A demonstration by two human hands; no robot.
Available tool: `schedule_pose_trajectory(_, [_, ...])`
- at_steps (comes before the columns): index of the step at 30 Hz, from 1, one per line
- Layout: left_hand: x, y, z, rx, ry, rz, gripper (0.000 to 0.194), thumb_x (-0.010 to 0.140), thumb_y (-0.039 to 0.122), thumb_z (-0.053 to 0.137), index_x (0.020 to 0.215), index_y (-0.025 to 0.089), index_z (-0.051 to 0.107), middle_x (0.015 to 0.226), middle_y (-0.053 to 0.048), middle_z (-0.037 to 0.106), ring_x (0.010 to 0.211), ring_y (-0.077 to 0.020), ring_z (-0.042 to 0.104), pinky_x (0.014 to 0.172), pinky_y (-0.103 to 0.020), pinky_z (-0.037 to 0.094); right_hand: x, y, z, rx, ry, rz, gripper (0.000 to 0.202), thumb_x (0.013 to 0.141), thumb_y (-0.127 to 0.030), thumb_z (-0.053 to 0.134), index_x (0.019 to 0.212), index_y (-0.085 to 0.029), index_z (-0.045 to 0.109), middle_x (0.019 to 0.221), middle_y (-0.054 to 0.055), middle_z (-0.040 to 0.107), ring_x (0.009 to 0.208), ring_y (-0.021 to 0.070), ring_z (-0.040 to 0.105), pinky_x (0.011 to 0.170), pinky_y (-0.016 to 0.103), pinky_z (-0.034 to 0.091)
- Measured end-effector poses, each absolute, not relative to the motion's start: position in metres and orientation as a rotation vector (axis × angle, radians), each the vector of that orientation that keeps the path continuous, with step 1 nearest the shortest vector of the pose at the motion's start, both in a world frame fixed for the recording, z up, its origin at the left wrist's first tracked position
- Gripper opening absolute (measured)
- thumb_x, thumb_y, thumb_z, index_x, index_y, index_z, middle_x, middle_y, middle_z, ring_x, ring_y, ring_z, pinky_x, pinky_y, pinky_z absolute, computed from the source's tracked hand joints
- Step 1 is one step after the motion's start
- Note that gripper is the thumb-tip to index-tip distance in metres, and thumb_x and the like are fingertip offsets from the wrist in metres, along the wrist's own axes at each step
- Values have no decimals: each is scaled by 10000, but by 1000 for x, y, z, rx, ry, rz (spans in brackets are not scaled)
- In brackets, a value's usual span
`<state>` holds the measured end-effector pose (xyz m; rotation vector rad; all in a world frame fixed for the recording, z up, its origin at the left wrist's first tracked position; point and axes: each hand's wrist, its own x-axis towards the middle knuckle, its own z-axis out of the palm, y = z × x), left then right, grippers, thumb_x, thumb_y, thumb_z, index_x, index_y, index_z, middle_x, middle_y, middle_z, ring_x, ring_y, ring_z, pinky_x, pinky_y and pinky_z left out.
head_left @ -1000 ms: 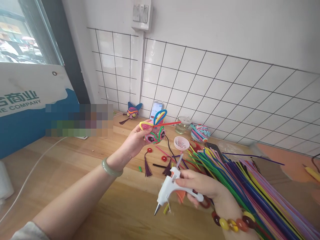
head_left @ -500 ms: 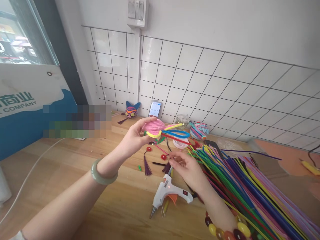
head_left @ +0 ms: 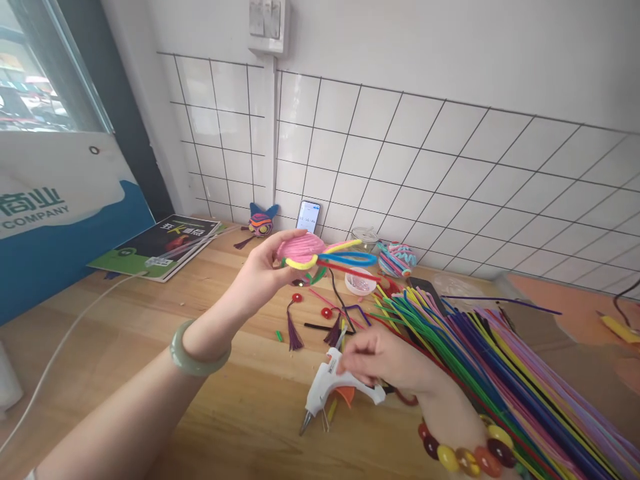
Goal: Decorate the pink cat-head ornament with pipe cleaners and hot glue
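Note:
My left hand (head_left: 263, 267) is closed around a pink pipe-cleaner craft piece (head_left: 301, 248) with a yellow edge, held above the table. From its right side stick out a yellow stem, a blue loop (head_left: 347, 259) and a red stem. Some green shows beneath it. My right hand (head_left: 383, 357) is over the white hot glue gun (head_left: 318, 393), its fingers loosely bent and apart. Whether the fingertips touch the gun, I cannot tell. The glue gun rests on the table, nozzle towards me. Behind it lie two dark purple tassels (head_left: 295, 335) with red tops.
Many coloured pipe cleaners (head_left: 480, 373) spread over the right side. A small white dish (head_left: 361, 283), a glass jar (head_left: 365, 235), a striped ball (head_left: 397, 259), a lit phone (head_left: 309, 215) and a blue-eared figure (head_left: 261, 221) stand along the wall. Left, a magazine (head_left: 150, 250) and a white cable (head_left: 75, 333).
My right hand has moved down and right, from beside the tassels to over the glue gun. The pink piece in my left hand has shifted slightly left in view.

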<state>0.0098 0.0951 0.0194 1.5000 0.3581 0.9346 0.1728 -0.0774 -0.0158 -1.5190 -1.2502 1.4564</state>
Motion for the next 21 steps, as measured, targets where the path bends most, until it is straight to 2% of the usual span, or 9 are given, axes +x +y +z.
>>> schedule_pose_trajectory(3, [10,106,16,1405,396,997,555,670,277,801,1191,209,623,1136,-74,680,937,-230,648,691,-265,528,189,-85,-12,-1862,-1433,1576,172,741,-324,663,720,-167,731,503,-63,524,336,25,282,349,182,210])
schedule_pose_trajectory(5, [10,112,13,1339,402,990,544,693,296,787,1203,228,611,1147,-67,676,945,-223,646,689,-267,524,199,-86,-18,-2090,-1500,1385,185,748,-296,606,684,-174,728,506,-44,557,352,45,338,366,192,241])
schedule_pose_trajectory(8, [10,118,9,1277,407,976,526,703,311,780,1198,243,613,1146,-68,673,945,-224,650,694,-290,531,216,-85,-29,-2255,-1500,1087,251,731,-265,581,511,-165,647,486,-9,574,439,84,442,449,213,307])
schedule_pose_trajectory(15, [5,131,11,1385,464,1212,527,662,284,811,1162,240,649,1100,-50,694,953,-209,645,687,-247,515,270,-105,-23,-2620,-1237,556,368,761,-295,560,407,-200,530,404,23,533,380,134,442,457,278,264])
schedule_pose_trajectory(17, [3,133,12,1352,470,1238,533,662,282,811,1166,251,641,1101,-47,692,950,-207,646,697,-262,525,283,-112,-18,-2711,-1115,384,373,789,-272,524,422,-203,538,422,59,551,375,158,454,466,299,282])
schedule_pose_trajectory(19, [3,131,13,1251,440,1161,500,685,284,795,1158,253,636,1077,-52,698,926,-211,654,710,-297,536,290,-114,-15,-2741,-1036,250,358,830,-255,469,509,-181,611,505,119,612,425,207,527,493,333,338])
schedule_pose_trajectory(21, [7,125,13,1118,358,1007,404,726,279,762,1111,227,651,1027,-68,711,906,-225,665,746,-350,542,285,-112,-14,-2706,-1034,174,308,864,-269,445,770,-142,709,718,167,699,593,261,641,578,370,429])
